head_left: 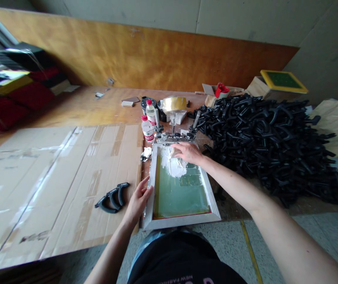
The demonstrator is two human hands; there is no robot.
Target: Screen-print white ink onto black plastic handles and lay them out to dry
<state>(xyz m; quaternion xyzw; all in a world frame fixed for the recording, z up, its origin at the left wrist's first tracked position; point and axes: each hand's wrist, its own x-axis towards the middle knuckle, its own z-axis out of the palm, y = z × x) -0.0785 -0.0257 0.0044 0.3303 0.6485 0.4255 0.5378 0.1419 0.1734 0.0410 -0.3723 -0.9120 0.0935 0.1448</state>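
A silk-screen printing frame [216,216] with green mesh lies before me, its far end at a metal clamp [176,137]. Thick white ink [177,169] is smeared over the far part of the mesh. My right hand [188,153] is closed on a small pale squeegee [173,152], mostly covered by fingers and ink, at the ink patch. At the frame's left edge rests my left hand [139,200], fingers apart and touching the rim. Left of it, a black curved plastic part [112,200] lies on the flattened cardboard [65,169].
A big heap of black plastic parts [254,142] fills the right side. Two red-capped bottles [148,130] stand beside the clamp, with a roll of yellowish tape [174,103] behind. Stacked dark red and black bundles [18,90] sit far left. A wooden board [133,51] leans at the back.
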